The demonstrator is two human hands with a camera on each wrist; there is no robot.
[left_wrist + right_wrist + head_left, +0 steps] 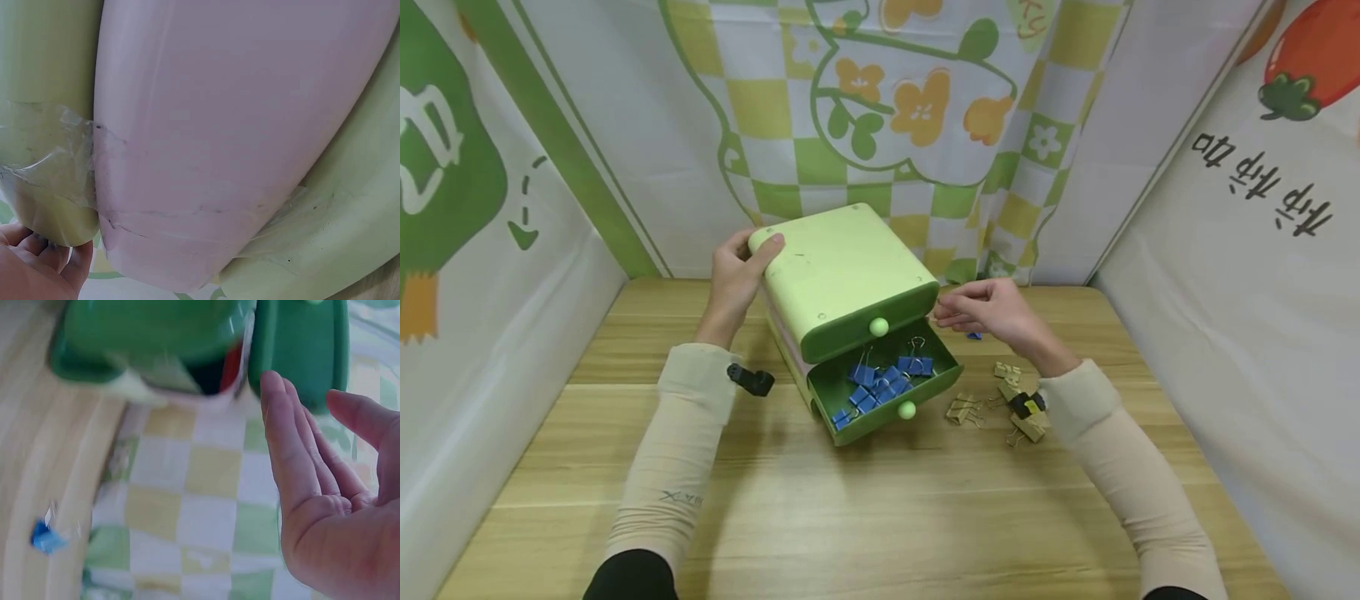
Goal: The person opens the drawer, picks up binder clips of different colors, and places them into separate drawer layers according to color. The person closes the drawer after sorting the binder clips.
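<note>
Gripping the smooth, round-edged green drawer unit near the tabletop's back edge, the left hand curls over its corner. The right hand extends straight fingers beside the open drawer containing blue binder clips. Only the left wrist view resolves wrinkled transparent tape.

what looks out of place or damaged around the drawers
One blue clip lies loose on the table, apart from the blue clips in the open drawer. Wrinkled clear tape crosses the drawer unit, perhaps a makeshift repair.
</note>
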